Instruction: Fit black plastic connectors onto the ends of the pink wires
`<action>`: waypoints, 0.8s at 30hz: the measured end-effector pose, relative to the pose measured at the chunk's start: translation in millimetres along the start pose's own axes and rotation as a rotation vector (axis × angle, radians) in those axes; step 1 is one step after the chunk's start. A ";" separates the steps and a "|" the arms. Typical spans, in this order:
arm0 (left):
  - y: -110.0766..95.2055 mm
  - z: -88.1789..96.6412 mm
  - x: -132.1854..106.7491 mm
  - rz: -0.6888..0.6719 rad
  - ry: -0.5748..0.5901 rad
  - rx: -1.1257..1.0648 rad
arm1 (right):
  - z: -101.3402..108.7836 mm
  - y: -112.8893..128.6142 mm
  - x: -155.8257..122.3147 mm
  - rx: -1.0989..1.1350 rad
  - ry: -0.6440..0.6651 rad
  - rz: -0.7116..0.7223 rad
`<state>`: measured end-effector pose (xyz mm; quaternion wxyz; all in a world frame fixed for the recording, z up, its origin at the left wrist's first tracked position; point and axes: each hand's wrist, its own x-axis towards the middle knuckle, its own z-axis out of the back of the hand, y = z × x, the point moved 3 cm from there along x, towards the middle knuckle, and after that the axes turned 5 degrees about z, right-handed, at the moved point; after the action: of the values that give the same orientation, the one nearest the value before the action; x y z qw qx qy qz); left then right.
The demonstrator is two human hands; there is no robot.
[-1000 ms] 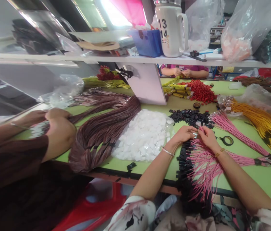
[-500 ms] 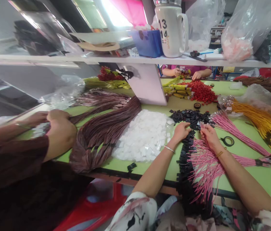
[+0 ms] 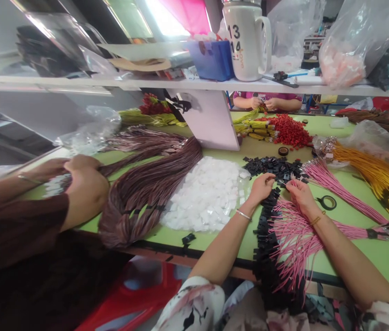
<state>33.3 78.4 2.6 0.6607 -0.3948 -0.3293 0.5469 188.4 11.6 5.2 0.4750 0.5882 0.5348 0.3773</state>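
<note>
My left hand is closed in a pinch just in front of a pile of black plastic connectors; whatever its fingertips hold is too small to make out. Beside it, my right hand pinches the end of a pink wire, and its fingertips point toward the left hand. A small gap separates the two hands. Below them, many pink wires fan out toward the table edge, with black connectors in a dense row along their left ends. A black tie binds this bundle at the right.
White connectors in a clear bag and brown wire bundles lie to the left, near a co-worker's arms. Black tape and yellow wires are at right. A shelf with a mug crosses above.
My left hand has shifted very slightly, still pinched; my right hand stays almost in place. Across the table, a co-worker's hands have come closer together.
</note>
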 end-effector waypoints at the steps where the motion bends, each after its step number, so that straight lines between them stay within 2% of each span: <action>1: 0.7 1.4 -1.3 0.062 0.025 -0.145 | 0.2 -0.4 0.6 -0.006 -0.011 0.004; 4: -1.5 2.0 -5.6 0.254 0.168 -0.492 | 0.7 -0.6 2.3 -0.052 -0.038 0.048; 8: -11.4 1.1 -11.9 0.350 0.327 -0.675 | 1.4 2.7 2.2 -0.165 -0.053 0.149; 18: -20.2 5.9 -17.1 0.353 0.372 -0.655 | 4.7 10.2 -1.0 -0.579 -0.024 0.360; 24: -21.8 2.1 -18.4 0.286 0.362 -0.558 | -1.5 15.5 -4.8 -0.696 -0.004 0.381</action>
<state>38.2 58.8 22.8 0.4918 -0.6926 -0.2850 0.4441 190.4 7.4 20.9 0.5685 0.4815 0.2553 0.6163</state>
